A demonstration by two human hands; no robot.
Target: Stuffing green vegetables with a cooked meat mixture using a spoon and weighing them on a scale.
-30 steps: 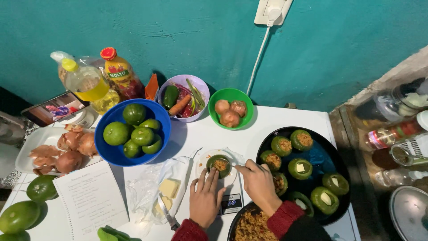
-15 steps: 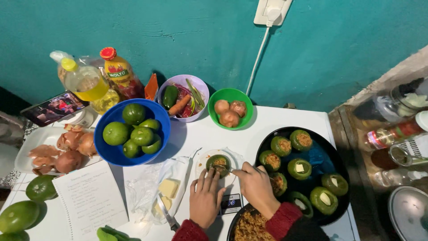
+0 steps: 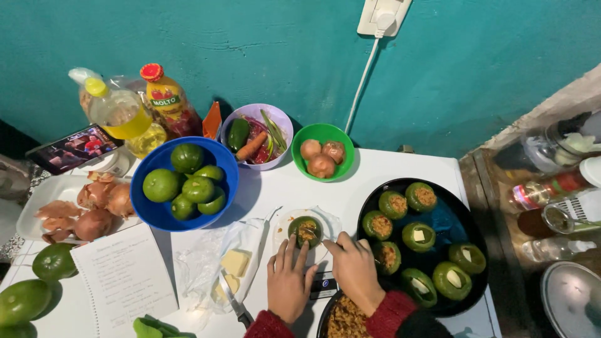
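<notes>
A hollowed green pepper filled with a brown rice mix stands on a small white plate near the table's front. My left hand rests flat against the plate's near edge, fingers apart, just short of the pepper. My right hand is to the right of it, pinching a thin spoon whose tip reaches the pepper's filling. A dark bowl of the rice mix sits under my right wrist.
A black round pan on the right holds several stuffed peppers, some topped with butter. Butter pieces and a knife lie on plastic wrap. A blue bowl, purple bowl, green bowl, oil bottles and notepad surround them.
My right hand has shifted left from the pan's edge toward the pepper on the plate, bringing the spoon to its filling. My left hand has stayed at the plate.
</notes>
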